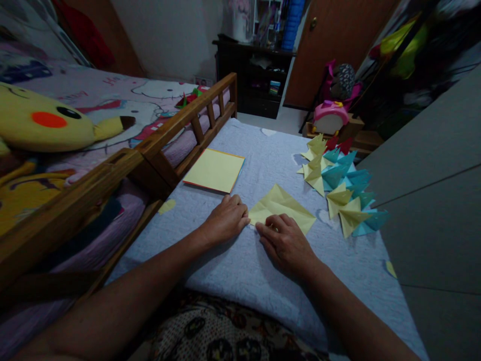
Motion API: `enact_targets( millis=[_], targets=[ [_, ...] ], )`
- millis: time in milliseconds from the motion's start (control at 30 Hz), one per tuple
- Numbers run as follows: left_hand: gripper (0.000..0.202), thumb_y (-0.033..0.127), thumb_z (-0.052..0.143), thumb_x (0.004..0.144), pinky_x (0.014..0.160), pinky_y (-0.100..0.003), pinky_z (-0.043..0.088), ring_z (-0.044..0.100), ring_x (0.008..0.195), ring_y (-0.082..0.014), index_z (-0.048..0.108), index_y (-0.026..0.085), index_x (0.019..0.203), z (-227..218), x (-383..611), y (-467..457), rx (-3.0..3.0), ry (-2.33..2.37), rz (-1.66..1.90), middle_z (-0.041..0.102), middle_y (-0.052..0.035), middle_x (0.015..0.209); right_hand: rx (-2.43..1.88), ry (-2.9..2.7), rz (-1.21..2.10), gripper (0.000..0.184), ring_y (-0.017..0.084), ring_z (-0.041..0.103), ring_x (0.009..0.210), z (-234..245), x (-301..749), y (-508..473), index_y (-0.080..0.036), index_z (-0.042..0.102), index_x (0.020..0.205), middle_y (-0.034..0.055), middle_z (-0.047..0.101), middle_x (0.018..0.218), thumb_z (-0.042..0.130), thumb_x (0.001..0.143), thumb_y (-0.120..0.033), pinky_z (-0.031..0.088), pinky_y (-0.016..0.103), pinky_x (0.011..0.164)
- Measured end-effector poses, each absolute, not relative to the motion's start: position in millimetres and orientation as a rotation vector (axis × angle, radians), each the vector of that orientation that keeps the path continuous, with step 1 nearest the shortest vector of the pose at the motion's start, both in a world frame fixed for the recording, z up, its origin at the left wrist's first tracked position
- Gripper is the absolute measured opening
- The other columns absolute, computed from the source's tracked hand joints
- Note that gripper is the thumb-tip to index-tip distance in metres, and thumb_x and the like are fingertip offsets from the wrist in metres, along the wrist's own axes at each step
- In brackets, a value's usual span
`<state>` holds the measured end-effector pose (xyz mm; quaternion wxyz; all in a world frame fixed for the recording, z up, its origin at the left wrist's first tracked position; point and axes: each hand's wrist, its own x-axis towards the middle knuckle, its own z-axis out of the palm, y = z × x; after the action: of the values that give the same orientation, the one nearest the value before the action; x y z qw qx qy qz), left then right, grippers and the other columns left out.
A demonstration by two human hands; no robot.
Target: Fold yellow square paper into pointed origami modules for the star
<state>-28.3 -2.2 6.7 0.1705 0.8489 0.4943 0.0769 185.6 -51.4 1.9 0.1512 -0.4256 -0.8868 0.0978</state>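
A creased sheet of yellow origami paper [281, 203] lies on the bed cover in front of me, turned like a diamond. My left hand [229, 215] is closed at its left corner, with thumb and fingertips pinching the edge. My right hand [283, 240] rests over the near edge, its index finger near the left corner and the other fingers bent; its palm and thumb are partly hidden. Beyond my left hand sits a stack of square paper [216, 170], yellow on top with orange and blue edges showing. Folded yellow paper pieces [347, 210] stand to the right.
Folded blue pieces [340, 170] and red ones [340, 144] stand among the yellow at the right edge. A wooden rail [195, 125] borders the left side, with a yellow plush toy [45, 123] on the bed behind it. A white panel [432, 200] rises on the right.
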Motion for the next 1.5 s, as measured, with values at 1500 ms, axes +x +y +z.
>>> enact_targets(
  millis=[1500],
  targets=[
    [0.015,0.028,0.052,0.098,0.090,-0.038,0.044,0.048,0.094,-0.0244,0.058,0.018,0.089,5,-27,-5,2.498,1.450,0.133,0.055,-0.0065,0.096,-1.767,-2.347,0.315,0.012,0.021,0.055,0.087,9,160,-28,-0.019,0.062,0.085,0.0076,0.059,0.092,0.054,0.093,-0.025,0.037,0.032,0.070]
  ],
)
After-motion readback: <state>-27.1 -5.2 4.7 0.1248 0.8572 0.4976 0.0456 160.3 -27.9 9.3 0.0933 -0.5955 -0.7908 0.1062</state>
